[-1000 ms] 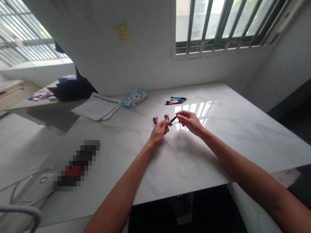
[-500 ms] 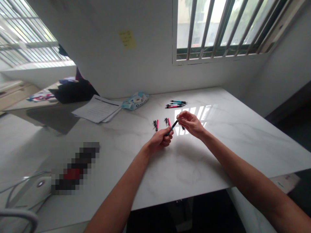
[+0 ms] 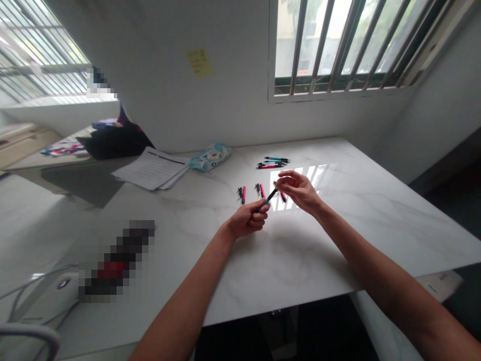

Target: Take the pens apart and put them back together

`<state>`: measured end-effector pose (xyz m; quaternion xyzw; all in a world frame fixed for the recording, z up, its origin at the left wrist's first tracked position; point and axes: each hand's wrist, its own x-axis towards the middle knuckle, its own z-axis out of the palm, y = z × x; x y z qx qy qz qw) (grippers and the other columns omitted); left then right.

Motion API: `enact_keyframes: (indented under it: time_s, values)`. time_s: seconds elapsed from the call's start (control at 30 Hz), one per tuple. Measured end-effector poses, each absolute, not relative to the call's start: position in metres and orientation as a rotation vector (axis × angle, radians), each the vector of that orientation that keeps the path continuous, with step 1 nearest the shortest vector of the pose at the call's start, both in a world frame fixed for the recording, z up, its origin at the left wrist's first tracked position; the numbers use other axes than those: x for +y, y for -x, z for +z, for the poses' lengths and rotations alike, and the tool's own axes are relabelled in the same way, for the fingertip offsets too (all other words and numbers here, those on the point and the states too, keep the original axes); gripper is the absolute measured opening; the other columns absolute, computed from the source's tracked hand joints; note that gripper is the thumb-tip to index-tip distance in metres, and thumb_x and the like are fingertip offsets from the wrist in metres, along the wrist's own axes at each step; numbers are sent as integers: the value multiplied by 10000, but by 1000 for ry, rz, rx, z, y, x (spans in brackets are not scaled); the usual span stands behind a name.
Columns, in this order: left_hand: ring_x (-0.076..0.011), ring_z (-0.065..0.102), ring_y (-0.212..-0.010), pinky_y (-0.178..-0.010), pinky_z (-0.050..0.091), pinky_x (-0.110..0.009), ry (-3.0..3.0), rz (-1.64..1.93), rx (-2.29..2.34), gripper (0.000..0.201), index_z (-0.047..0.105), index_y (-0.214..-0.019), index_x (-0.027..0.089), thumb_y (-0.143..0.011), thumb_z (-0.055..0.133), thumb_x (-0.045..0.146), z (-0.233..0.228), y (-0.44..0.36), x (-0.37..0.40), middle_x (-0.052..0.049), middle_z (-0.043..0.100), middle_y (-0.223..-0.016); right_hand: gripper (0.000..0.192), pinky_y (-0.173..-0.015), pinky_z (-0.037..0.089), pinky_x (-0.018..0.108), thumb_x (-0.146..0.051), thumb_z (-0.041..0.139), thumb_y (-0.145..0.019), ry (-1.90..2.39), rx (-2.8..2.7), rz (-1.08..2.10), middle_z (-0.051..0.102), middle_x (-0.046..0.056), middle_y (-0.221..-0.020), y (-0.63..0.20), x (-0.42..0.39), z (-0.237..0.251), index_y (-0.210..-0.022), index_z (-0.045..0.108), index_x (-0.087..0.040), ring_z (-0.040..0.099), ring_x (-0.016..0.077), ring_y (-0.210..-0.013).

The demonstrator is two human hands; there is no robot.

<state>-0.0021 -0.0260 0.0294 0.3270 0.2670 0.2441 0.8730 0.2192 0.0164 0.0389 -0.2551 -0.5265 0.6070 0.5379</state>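
Note:
My left hand [image 3: 250, 218] is wrapped round a teal and black pen [image 3: 269, 198], which slants up to the right. At the pen's upper end, my right hand [image 3: 298, 189] pinches the black tip between thumb and fingers; what exactly lies in the pinch is hidden. Just beyond the hands lie pink pen parts: a pink barrel with a black piece [image 3: 244, 194], another pink barrel [image 3: 262, 190] with a black piece beside it, and a third pink piece [image 3: 283, 197] partly behind my right hand. Farther back rests a small group of teal and pink pens [image 3: 274, 162].
A blue and white soft packet [image 3: 211, 157] and printed papers [image 3: 152, 170] lie toward the back left of the marbled table [image 3: 285, 271]. A blurred-out dark object [image 3: 118, 260] and a white device with cables [image 3: 56, 296] are at left. A barred window [image 3: 338, 45] stands behind.
My right hand has shifted slightly right and down at the pen's tip, showing more of the third pink piece. The left hand keeps its hold almost in place.

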Motion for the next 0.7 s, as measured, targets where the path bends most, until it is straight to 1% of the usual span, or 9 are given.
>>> enact_keyframes:
  time_s: [0.1,0.17,0.3,0.4,0.47,0.5,0.57,0.63,0.7]
  values:
    - [-64,20,-403,-349,106,-155,-648,489,535,386,409,-766,213,-1034,520,466,32,3,-26,119,123,-531,445,-852,569,300,-316,940,-700,566,-1239,1445,767,-14,-904,-217,13,42,-1091,730,-278,713,152,-887]
    - [-64,17,-409,-354,108,-158,-659,501,536,384,407,-764,211,-1041,506,458,32,3,-27,119,128,-531,482,-852,573,298,-310,935,-704,564,-1243,1446,765,-9,-929,-214,10,43,-1135,722,-285,712,157,-912]
    - [-55,77,-412,-377,133,-157,-742,553,579,382,439,-778,200,-1017,538,481,31,0,-28,114,183,-542,522,-843,591,309,-336,941,-689,635,-1227,1452,762,18,-1014,-210,6,44,-1154,709,-282,720,184,-972]
    - [-51,176,-429,-411,174,-153,-858,668,621,316,537,-918,183,-968,617,484,31,-6,-30,97,301,-575,512,-840,600,313,-348,946,-684,667,-1215,1452,761,26,-1051,-211,6,42,-1132,708,-279,725,196,-1002]
    - [-51,237,-453,-434,191,-154,-945,767,650,314,563,-1025,182,-929,670,461,32,-10,-31,83,370,-618,504,-831,601,313,-347,947,-687,665,-1221,1462,765,28,-1063,-212,7,41,-1126,709,-281,730,201,-1011]
    - [-51,252,-463,-441,191,-155,-979,806,665,325,564,-1044,183,-914,686,455,32,-12,-31,80,381,-633,500,-824,602,314,-349,946,-689,666,-1224,1466,767,30,-1068,-212,8,40,-1124,709,-282,732,205,-1010]
    - [-53,252,-470,-445,177,-161,-1029,851,700,342,560,-1025,184,-901,693,474,32,-16,-31,85,355,-638,496,-817,605,323,-366,943,-693,671,-1228,1471,770,37,-1076,-212,7,40,-1123,710,-282,735,213,-1008]
    - [-52,226,-465,-444,156,-169,-1069,861,737,380,554,-989,187,-912,671,541,31,-18,-31,95,315,-629,495,-822,609,336,-389,942,-690,675,-1236,1470,772,43,-1070,-210,6,41,-1114,715,-275,734,219,-1003]
    - [-50,210,-456,-440,145,-175,-1117,861,779,434,549,-949,190,-912,658,608,28,-20,-30,102,297,-611,461,-816,608,335,-406,944,-683,686,-1261,1446,773,36,-1002,-208,4,41,-1065,734,-259,733,206,-953]
